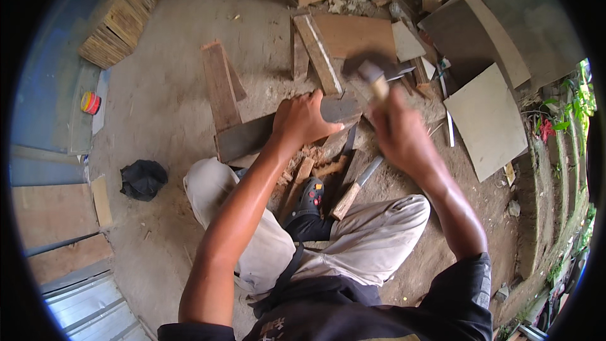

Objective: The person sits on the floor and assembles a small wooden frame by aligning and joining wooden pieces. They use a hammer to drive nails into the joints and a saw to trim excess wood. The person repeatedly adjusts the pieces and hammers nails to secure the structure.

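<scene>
My left hand (304,119) grips a dark wooden board (245,139) that lies crosswise in front of my knees, its fingers over the far edge and its thumb stretched right. A narrow wooden plank (320,57) with a white streak meets this board near its right end and runs away from me. My right hand (399,131) is closed around the pale handle of a hammer (375,79), held right of the joint; motion blurs the hand and hammer head. By my shoe (307,201) lies a wooden-handled blade tool (348,198), partly touching the ground.
Another plank (219,85) extends from the board's left end. Plywood sheets (489,123) lie at the right, beside a slatted edge with plants. A bundle of wood strips (120,19), a black bag (144,180) and a red-yellow round container (91,103) are at the left.
</scene>
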Demonstrator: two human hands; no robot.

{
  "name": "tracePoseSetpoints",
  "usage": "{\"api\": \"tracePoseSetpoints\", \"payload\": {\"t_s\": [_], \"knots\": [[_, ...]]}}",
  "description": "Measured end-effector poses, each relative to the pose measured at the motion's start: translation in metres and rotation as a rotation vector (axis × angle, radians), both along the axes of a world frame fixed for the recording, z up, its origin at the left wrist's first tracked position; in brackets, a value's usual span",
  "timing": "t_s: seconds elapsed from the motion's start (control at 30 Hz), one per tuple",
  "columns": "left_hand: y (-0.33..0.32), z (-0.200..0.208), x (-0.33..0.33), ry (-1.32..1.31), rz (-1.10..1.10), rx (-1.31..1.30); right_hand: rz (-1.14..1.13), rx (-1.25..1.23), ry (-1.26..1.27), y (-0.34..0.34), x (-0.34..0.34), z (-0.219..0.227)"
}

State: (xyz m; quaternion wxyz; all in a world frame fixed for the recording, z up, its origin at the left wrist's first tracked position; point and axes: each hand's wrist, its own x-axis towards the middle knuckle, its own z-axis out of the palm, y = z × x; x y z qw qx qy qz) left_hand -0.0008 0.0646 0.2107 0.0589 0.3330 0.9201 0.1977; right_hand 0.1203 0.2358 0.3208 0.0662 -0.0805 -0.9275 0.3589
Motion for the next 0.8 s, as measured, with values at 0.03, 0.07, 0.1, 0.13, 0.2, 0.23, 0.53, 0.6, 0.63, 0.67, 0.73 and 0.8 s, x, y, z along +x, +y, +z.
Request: {"api": "tracePoseSetpoints", "payload": {"t_s": [0.03,0.07,0.1,0.13,0.2,0.23,0.53,0.6,0.63,0.67,0.73,0.8], "knots": [[-0.001,0.001,0.000,0.005,0.011,-0.021,0.038,0.040,0.061,0.004,-0.001,0.000],[-0.001,0.003,-0.001,0.014,0.013,-0.035,0.049,0.070,0.045,0.006,-0.002,-0.001],[-0.001,0.003,-0.001,0.013,0.002,-0.020,0.001,0.113,-0.044,0.011,-0.002,0.001],[-0.001,0.004,-0.002,0.032,-0.001,0.013,0.015,0.078,0.099,0.016,-0.001,0.003],[-0.001,0.003,0.000,0.012,-0.007,0.046,-0.014,0.045,0.309,0.019,0.006,0.006],[0.001,0.002,0.000,0.039,0.011,-0.008,-0.022,-0.013,0.427,0.016,0.007,0.003],[0.000,0.000,-0.003,0.034,0.001,0.042,-0.108,0.019,0.176,0.017,0.004,-0.006],[0.001,-0.001,-0.001,0.010,0.013,0.036,-0.078,-0.085,0.412,0.016,0.012,-0.007],[0.002,-0.002,-0.001,0.026,0.014,0.002,-0.085,-0.114,0.427,0.011,0.015,-0.010],[0.001,-0.002,0.000,0.017,0.012,0.027,-0.052,-0.105,0.470,0.007,0.015,-0.013],[0.001,-0.001,0.000,-0.001,0.008,0.076,-0.051,-0.036,0.238,-0.006,0.011,-0.023],[0.000,0.001,0.001,-0.014,0.021,0.062,-0.037,0.062,-0.107,-0.008,0.010,-0.026]]}}
